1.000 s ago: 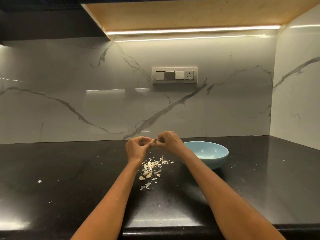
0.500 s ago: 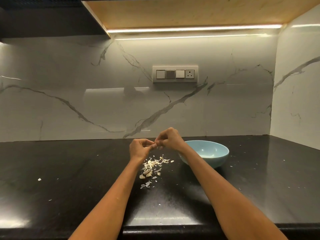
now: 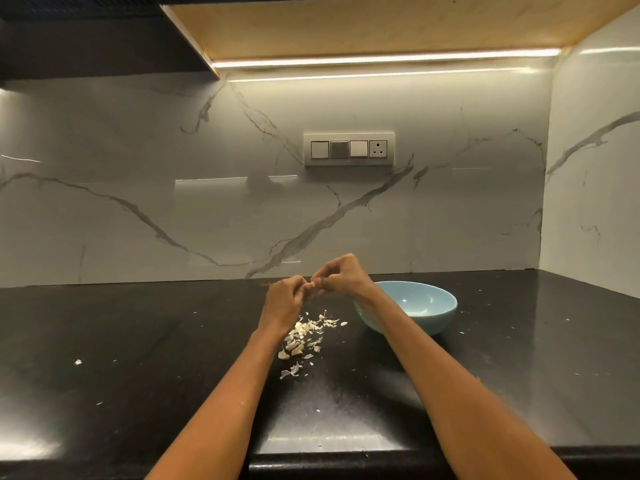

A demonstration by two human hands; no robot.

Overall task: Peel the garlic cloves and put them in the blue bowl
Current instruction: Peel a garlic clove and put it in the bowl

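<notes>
Both hands meet above the black counter, fingertips together. My left hand (image 3: pixel 284 299) and my right hand (image 3: pixel 341 277) pinch a small pale garlic clove (image 3: pixel 312 283) between them; most of it is hidden by the fingers. Below the hands lies a pile of garlic skins and pale pieces (image 3: pixel 304 336). The blue bowl (image 3: pixel 436 315) stands just right of my right wrist, which covers its left rim. A small pale piece shows inside the bowl.
The black counter (image 3: pixel 138 358) carries scattered skin flecks, one at the left (image 3: pixel 78 362). A marble backsplash with a switch panel (image 3: pixel 349 149) rises behind. A white side wall (image 3: pixel 595 202) closes the right. The counter's front edge runs along the bottom.
Both hands have risen slightly and shifted a little right, fingers still working at the clove. Bowl and skin pile have not moved.
</notes>
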